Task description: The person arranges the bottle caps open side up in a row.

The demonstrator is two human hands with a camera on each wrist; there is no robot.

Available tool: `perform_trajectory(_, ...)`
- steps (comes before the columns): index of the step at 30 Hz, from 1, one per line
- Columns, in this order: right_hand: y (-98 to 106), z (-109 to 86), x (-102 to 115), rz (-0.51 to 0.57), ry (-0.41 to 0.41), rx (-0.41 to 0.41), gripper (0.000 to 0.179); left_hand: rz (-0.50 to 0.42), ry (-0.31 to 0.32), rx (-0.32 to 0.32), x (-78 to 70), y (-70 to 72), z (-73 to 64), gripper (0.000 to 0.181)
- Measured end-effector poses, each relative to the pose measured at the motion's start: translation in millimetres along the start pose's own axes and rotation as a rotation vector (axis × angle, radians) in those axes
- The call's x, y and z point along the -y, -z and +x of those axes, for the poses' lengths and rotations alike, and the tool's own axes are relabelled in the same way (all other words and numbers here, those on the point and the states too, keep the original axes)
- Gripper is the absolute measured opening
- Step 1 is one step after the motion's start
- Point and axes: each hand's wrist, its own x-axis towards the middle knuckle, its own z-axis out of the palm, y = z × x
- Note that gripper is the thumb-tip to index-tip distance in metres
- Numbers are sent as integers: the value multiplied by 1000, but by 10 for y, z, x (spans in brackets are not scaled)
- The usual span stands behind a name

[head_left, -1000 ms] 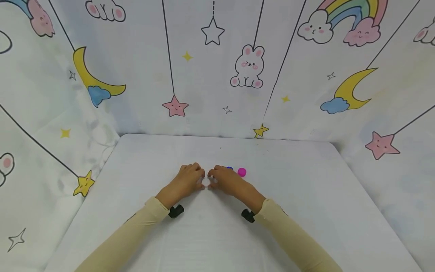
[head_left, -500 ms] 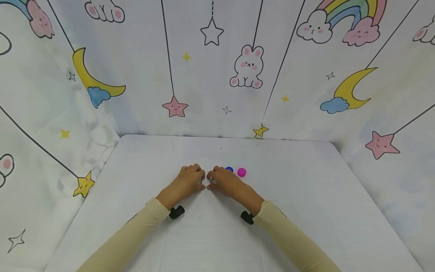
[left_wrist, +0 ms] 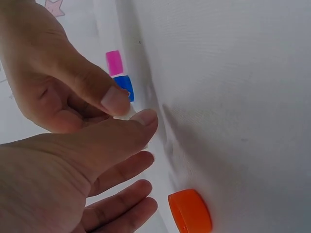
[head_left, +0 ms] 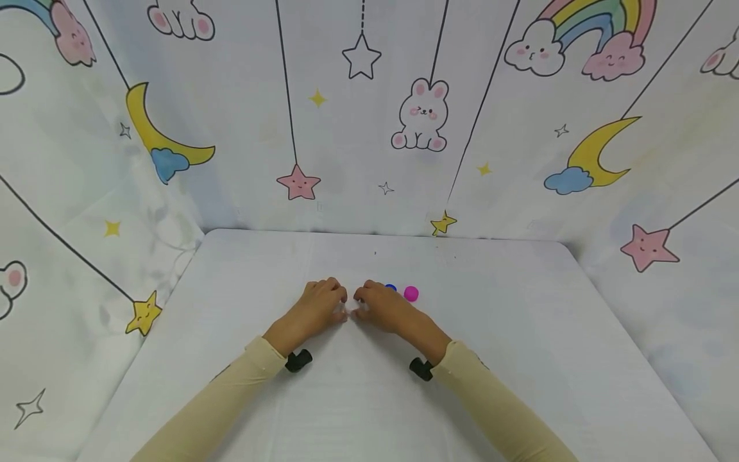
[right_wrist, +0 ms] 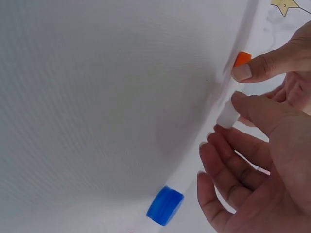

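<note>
A white bottle cap (right_wrist: 227,115) sits between the thumb and index finger of my right hand (head_left: 383,308), which pinches it, as the right wrist view shows. My left hand (head_left: 317,307) lies close on the other side, thumb near the right thumb. In the left wrist view my left thumb hides most of the white cap, and whether that hand grips it is unclear. Near my left fingers stands an orange bottle cap (left_wrist: 192,211), hidden in the head view. Partly behind my right hand is a blue bottle cap (right_wrist: 165,206).
Right of the blue cap lies a magenta bottle cap (head_left: 411,293) on the white table (head_left: 491,289). Behind the table hangs a printed cloth (head_left: 242,128) with stars, moons and a rabbit. A dark wrist camera (head_left: 298,360) shows under the left sleeve, another (head_left: 421,369) under the right.
Both hands hold nearly the same place. The pale gap between them looks a little smaller than one second ago. The blue and magenta caps stay put.
</note>
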Motion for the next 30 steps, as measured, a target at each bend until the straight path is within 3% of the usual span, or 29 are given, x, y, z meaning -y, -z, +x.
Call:
perform_trajectory(7,48,3,0,58,-33,-13,35,17,5,-28,25,0,3,30)
perform_trajectory(21,49,-25,7,150,-6,-53,30,44,-26,-172,-10,-9,-1,32)
perform_trajectory(30,28,-40,5,223,-10,-41,26,45,-14,-170,-12,-42,16,25)
